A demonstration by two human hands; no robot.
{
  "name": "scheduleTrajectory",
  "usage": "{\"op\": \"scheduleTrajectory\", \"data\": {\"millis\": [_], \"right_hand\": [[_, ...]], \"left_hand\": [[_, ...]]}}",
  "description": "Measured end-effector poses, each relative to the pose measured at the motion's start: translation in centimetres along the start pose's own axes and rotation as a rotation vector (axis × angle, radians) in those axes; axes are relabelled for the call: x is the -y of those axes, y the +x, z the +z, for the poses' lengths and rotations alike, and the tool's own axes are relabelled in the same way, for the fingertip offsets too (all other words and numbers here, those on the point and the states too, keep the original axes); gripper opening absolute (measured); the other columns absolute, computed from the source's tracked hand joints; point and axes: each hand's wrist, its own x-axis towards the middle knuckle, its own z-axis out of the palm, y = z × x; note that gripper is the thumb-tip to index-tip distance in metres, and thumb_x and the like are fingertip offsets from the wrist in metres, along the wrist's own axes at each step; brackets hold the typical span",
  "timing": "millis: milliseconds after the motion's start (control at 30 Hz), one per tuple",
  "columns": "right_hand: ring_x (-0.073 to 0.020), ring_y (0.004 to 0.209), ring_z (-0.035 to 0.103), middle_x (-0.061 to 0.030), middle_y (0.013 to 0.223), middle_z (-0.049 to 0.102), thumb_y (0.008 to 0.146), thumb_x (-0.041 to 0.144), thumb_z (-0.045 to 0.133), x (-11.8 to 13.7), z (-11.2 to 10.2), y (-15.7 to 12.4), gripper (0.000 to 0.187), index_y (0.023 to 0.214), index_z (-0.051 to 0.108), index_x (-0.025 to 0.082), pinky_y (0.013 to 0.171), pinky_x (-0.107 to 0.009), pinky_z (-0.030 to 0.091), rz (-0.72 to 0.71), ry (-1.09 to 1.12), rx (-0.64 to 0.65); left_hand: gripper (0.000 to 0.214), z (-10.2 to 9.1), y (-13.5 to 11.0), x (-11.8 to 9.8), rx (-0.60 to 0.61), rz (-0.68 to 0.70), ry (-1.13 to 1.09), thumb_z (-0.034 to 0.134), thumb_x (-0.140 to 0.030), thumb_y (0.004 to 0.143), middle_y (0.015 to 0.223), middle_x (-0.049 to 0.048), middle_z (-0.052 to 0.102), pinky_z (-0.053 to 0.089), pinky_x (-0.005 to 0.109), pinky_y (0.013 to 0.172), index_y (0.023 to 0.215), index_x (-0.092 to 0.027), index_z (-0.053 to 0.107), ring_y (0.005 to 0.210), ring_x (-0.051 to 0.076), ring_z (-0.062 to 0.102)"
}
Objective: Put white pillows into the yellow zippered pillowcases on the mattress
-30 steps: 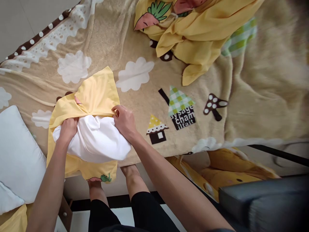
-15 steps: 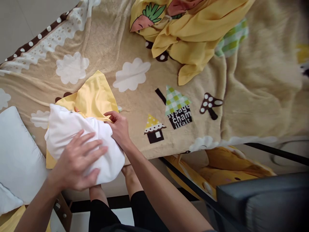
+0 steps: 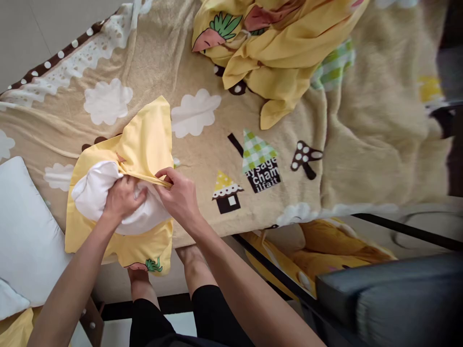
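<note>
A yellow pillowcase [image 3: 152,130] with carrot prints lies at the near left edge of the bed. A bunched white pillow [image 3: 96,185] rests on it, partly inside the opening. My left hand [image 3: 124,196] is closed on the pillow and presses it against the opening; its fingertips are sunk in the white cloth. With thumb and fingers, my right hand [image 3: 177,190] pinches the rim of the pillowcase just to the right. The pillowcase's lower corner, with a carrot, hangs over the bed edge above my legs.
A beige patterned blanket [image 3: 202,159] covers the bed. Crumpled yellow carrot-print cloth [image 3: 282,62] lies at the far side. Another white pillow [image 3: 29,217] is at the left. A black bar [image 3: 267,260] and a dark padded seat [image 3: 390,299] stand at the near right.
My left hand has gone from spread fingers on top of the pillow to a closed grip at the opening. The pillow is bunched and pushed up, uncovering more yellow pillowcase below.
</note>
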Motion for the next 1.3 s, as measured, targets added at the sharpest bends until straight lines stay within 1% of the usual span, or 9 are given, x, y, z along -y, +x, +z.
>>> {"op": "scheduleTrajectory", "data": {"millis": [167, 333, 500, 667, 800, 967, 1133, 1233, 1300], "right_hand": [[-0.018, 0.072, 0.058, -0.0036, 0.082, 0.066, 0.082, 0.037, 0.055, 0.3, 1.3, -1.1, 0.016, 0.087, 0.058, 0.022, 0.069, -0.029, 0.042, -0.13, -0.036, -0.036], [-0.0219, 0.081, 0.062, -0.0058, 0.091, 0.07, 0.079, 0.032, 0.059, -0.3, 2.2, -1.0, 0.022, 0.098, 0.062, 0.022, 0.072, -0.031, 0.042, -0.097, -0.125, -0.04], [-0.0196, 0.062, 0.055, -0.0024, 0.068, 0.065, 0.086, 0.027, 0.053, 0.0, 1.8, 0.5, 0.011, 0.084, 0.063, 0.024, 0.059, -0.029, 0.027, 0.002, -0.372, 0.026], [-0.015, 0.054, 0.044, 0.0017, 0.056, 0.051, 0.088, 0.03, 0.05, 0.8, 2.6, 1.0, 0.02, 0.07, 0.055, 0.023, 0.056, -0.028, 0.025, -0.034, -0.258, -0.051], [-0.0136, 0.056, 0.048, 0.0023, 0.06, 0.054, 0.087, 0.027, 0.048, 0.5, 3.1, -0.1, 0.019, 0.073, 0.059, 0.023, 0.057, -0.026, 0.036, -0.212, 0.057, -0.081], [-0.0165, 0.068, 0.06, 0.0011, 0.073, 0.068, 0.08, 0.02, 0.052, 0.0, 2.2, 0.5, 0.015, 0.079, 0.067, 0.024, 0.064, -0.028, 0.042, -0.23, 0.084, -0.303], [-0.0183, 0.073, 0.061, -0.0002, 0.079, 0.069, 0.081, 0.028, 0.058, -0.3, 1.8, 0.9, 0.009, 0.084, 0.065, 0.024, 0.075, -0.033, 0.042, -0.307, -0.072, -0.251], [-0.0222, 0.086, 0.061, -0.0059, 0.101, 0.07, 0.081, 0.046, 0.063, -1.6, 1.7, 0.2, 0.04, 0.113, 0.061, 0.022, 0.081, -0.036, 0.041, -0.403, -0.192, -0.087], [-0.0243, 0.088, 0.061, -0.0082, 0.101, 0.069, 0.079, 0.053, 0.064, -2.9, 1.3, 0.0, 0.056, 0.124, 0.055, 0.02, 0.079, -0.037, 0.04, -0.449, -0.305, -0.018]], "left_hand": [[0.03, -0.5, 0.2, 1.8, -0.356, 0.174, 0.013, 0.038, -0.023, 0.095, 0.082, 0.0124, 0.07, 0.053, 0.035, 0.077, 0.09, -0.012, 0.065, 0.082, 0.023, 0.067], [0.045, -5.8, -2.6, 4.1, -0.689, 0.08, -0.045, 0.057, -0.026, 0.089, 0.125, 0.0132, 0.063, 0.042, 0.043, 0.107, 0.132, -0.017, 0.053, 0.124, 0.026, 0.055], [0.068, -7.9, -4.4, 5.0, -0.215, 0.059, -0.04, 0.062, -0.043, 0.086, 0.13, 0.0151, 0.059, 0.049, 0.042, 0.097, 0.146, -0.019, 0.039, 0.118, 0.029, 0.057], [0.066, -4.4, -6.2, 1.3, 0.027, 0.293, 0.059, 0.056, -0.026, 0.085, 0.125, 0.0211, 0.059, 0.051, 0.045, 0.091, 0.146, -0.009, 0.037, 0.11, 0.032, 0.058], [0.063, -1.0, -4.6, 2.5, 0.048, 0.146, 0.032, 0.048, -0.017, 0.084, 0.139, 0.0276, 0.049, 0.044, 0.05, 0.104, 0.144, -0.001, 0.037, 0.13, 0.037, 0.047], [0.046, 0.9, -2.3, 6.7, -0.19, -0.389, -0.113, 0.04, -0.042, 0.095, 0.117, 0.0255, 0.066, 0.046, 0.053, 0.102, 0.115, -0.006, 0.061, 0.118, 0.037, 0.059], [0.031, -0.5, -1.0, 8.5, -0.765, -0.763, -0.417, 0.045, -0.03, 0.09, 0.113, 0.015, 0.07, 0.045, 0.041, 0.108, 0.108, -0.015, 0.065, 0.12, 0.025, 0.06], [0.037, -3.2, -0.3, 8.4, -1.046, -0.811, -0.423, 0.038, -0.024, 0.09, 0.117, 0.0144, 0.069, 0.043, 0.039, 0.109, 0.114, -0.013, 0.064, 0.124, 0.023, 0.057], [0.038, -5.1, -1.3, 8.0, -1.025, -0.693, -0.385, 0.043, -0.028, 0.089, 0.12, 0.0142, 0.068, 0.04, 0.039, 0.113, 0.115, -0.013, 0.065, 0.129, 0.025, 0.054]]}}
